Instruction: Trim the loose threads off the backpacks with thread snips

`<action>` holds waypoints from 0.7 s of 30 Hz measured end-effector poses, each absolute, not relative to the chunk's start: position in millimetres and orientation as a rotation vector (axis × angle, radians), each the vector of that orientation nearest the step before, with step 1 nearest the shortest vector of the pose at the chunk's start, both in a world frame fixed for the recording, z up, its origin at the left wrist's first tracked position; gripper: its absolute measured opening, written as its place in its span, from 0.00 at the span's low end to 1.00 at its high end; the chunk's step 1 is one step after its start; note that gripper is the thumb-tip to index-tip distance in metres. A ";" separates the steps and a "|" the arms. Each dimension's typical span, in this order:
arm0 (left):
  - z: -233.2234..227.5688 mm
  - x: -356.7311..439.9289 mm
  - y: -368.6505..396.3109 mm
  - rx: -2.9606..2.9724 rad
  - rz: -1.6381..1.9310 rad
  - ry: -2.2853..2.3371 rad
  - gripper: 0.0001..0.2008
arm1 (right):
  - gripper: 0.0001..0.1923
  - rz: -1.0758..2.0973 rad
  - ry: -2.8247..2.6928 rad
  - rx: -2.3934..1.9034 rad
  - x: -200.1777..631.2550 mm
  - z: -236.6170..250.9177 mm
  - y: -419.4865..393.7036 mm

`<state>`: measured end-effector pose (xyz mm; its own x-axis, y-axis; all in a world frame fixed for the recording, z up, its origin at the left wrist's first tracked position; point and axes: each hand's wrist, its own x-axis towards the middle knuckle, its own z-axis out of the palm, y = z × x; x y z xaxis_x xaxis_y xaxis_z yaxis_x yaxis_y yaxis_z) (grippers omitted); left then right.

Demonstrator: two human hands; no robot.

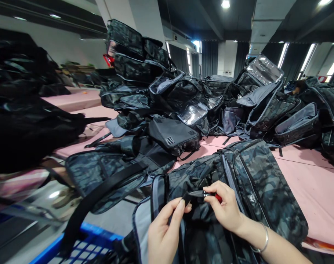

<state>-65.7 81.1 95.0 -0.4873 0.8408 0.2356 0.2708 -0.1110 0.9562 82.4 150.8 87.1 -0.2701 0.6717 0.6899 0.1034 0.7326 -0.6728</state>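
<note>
My left hand [167, 229] pinches the end of a black strap [187, 198] between thumb and fingers. In my right hand [224, 205] is a small pointed cutting tool [197, 194] with a grey blade and some red at the handle; whether it is snips or a knife I cannot tell. The blade's tip meets or nearly meets the strap. Both hands are over a dark camouflage backpack [271, 187], which lies on the pink-covered table [318, 179] with its grey-lined flap [143, 223] folded open toward me. A metal bangle circles my right wrist.
Many camouflage bags, some with silver lining [194, 113], are heaped across the table. A stack of bags [128, 40] rises at the back left. A blue plastic crate [98, 233] stands at lower left, a wide black strap [101, 189] hanging over it. Dark bags [32, 132] fill the left.
</note>
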 end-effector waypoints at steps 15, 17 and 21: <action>89.5 -112.4 163.2 1.586 1.038 1.934 0.22 | 0.12 0.936 -1.487 -0.738 72.5 62.7 183.8; 80.7 -115.5 178.8 1.553 1.062 1.859 0.22 | 0.12 0.937 -1.469 -0.744 69.6 60.0 192.0; 64.9 -119.8 205.5 1.503 1.094 1.764 0.20 | 0.12 0.922 -1.438 -0.753 64.1 56.9 207.4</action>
<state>-119.8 205.5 64.9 -0.2052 0.9751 0.0837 0.5082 0.0330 0.8606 64.1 207.4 56.9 -0.0815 0.8739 0.4793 -0.0712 0.4745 -0.8773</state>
